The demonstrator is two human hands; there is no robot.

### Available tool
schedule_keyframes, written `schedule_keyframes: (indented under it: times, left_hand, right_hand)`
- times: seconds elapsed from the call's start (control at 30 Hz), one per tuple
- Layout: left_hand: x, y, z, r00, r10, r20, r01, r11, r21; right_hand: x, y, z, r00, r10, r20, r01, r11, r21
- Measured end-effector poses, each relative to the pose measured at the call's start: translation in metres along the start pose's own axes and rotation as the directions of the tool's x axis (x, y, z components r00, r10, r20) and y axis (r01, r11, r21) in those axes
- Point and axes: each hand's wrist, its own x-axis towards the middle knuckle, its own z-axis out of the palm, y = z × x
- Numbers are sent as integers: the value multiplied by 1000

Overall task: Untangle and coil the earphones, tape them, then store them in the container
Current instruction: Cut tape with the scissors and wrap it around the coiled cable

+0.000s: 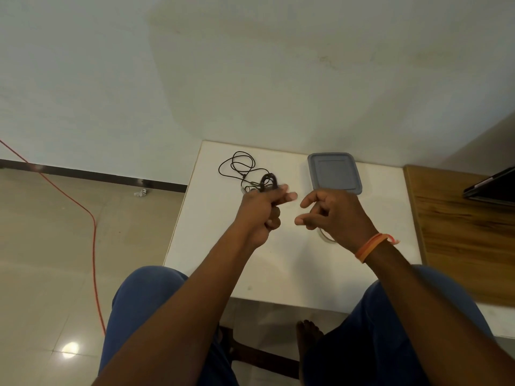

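My left hand is raised over the white table and pinches a small tight coil of black earphone cord between thumb and fingers. A second black earphone cord lies in loose loops on the table's far left. My right hand hovers just to the right, fingers curled and apart, holding nothing I can see. A grey lid lies flat at the far side. Under my right hand a bit of a clear container's rim shows; most of it is hidden.
A wooden surface adjoins the table on the right, with a dark flat device at its far end. An orange cable runs across the tiled floor at left. My knees sit at the table's near edge.
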Motion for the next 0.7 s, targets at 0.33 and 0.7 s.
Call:
schedule_keyframes:
  times: [0.33, 0.7]
  left_hand:
    - [-2, -2, 0, 924, 381, 39, -344, 779, 524]
    - [-6, -4, 5, 916, 367, 162, -396, 767, 504]
  right_hand:
    - [4, 4, -19, 987, 148, -57, -113, 909, 400]
    - [6, -2, 5, 967, 237, 91, -239, 727, 643]
